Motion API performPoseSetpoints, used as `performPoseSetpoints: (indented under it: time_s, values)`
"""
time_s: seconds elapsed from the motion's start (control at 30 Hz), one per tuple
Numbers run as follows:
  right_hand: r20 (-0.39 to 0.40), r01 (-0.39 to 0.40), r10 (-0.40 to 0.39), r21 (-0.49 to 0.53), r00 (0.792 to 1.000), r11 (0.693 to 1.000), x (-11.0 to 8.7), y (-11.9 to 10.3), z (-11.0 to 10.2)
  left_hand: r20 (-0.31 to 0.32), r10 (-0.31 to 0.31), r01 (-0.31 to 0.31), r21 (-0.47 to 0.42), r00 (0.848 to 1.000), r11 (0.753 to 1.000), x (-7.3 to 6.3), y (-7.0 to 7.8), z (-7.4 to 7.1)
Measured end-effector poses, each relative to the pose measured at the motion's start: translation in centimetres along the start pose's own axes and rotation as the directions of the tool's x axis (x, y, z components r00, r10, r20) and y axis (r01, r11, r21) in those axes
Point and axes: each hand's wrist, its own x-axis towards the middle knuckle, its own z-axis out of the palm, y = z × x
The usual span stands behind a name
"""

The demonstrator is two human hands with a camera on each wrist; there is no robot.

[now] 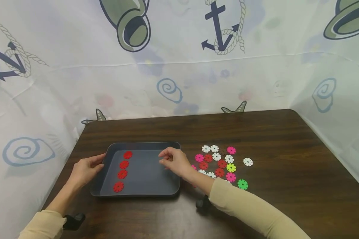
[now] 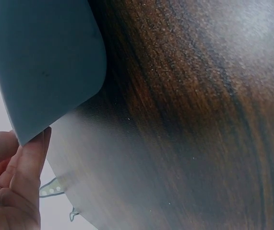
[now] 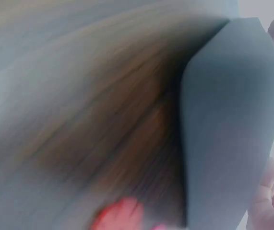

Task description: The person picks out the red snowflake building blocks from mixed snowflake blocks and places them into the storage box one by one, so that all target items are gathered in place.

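A dark grey tray [image 1: 143, 191] lies on the table. Its left rim is held by my left hand [image 1: 85, 171]; the left wrist view shows the thumb and fingers of that hand [image 2: 14, 177] pinching the rim near a corner. Several red notched discs [image 1: 122, 174] form a line down the tray's left side. Over the tray's right part hovers my right hand [image 1: 178, 162], its fingers loosely bent, with thumb and forefinger apart and no disc visible between them. In the right wrist view the right hand [image 3: 268, 199] shows partly behind the tray wall [image 3: 228, 124].
Right of the tray lies a loose group of notched discs: white [image 1: 248, 161], pink [image 1: 231, 150], red [image 1: 219, 172], yellow [image 1: 231, 167] and green [image 1: 242, 184]. My right forearm covers some of them. The dark wooden table [image 1: 287, 159] meets a printed cloth [image 1: 191, 83] behind.
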Motion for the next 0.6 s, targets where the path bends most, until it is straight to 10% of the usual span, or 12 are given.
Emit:
performPoseSetpoints:
  time_s: [0.6]
  values:
    - [-0.204,-0.1,0.085,-0.064,0.975,0.993,-3.8,4.0,-10.9,0.001,0.007,-0.007,0.017,1.0,1.0,0.3,-0.3,0.1]
